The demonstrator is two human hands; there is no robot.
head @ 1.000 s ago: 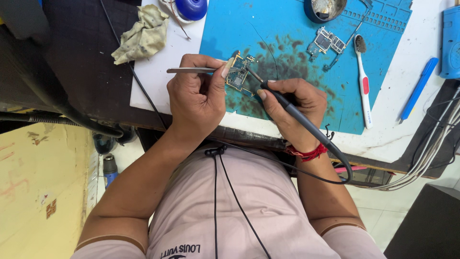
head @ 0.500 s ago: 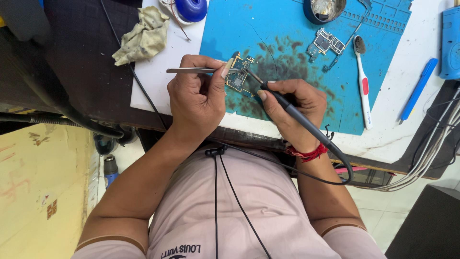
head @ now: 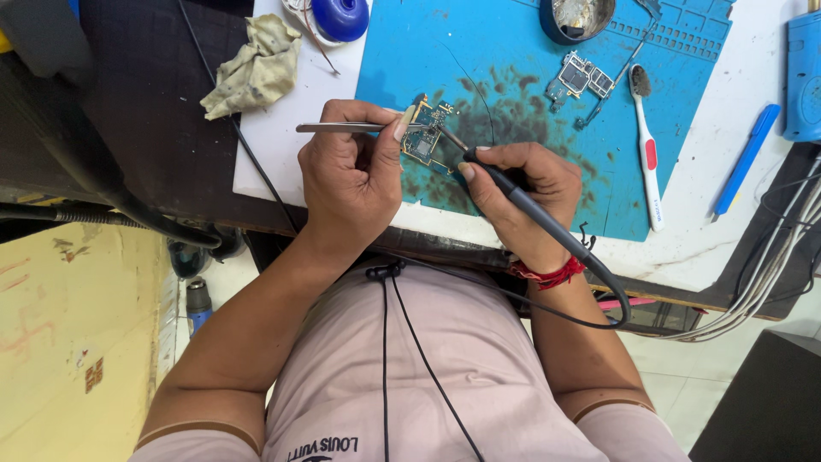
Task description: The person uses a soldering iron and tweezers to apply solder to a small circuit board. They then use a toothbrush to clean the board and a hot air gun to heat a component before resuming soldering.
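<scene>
Steel tweezers (head: 346,128) in left hand (head: 351,175), right hand (head: 522,192) angling soldering iron (head: 530,210).

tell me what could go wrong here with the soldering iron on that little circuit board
1. The left hand pins the circuit board with tweezers while its fingertips sit close to the tip of the soldering iron; a slip could burn them.
2. The iron's cord loops off the table edge below the right hand; a snag might jerk the tip across the board.
3. The board seems held only by tweezers on the blue mat, so it may shift.
</scene>
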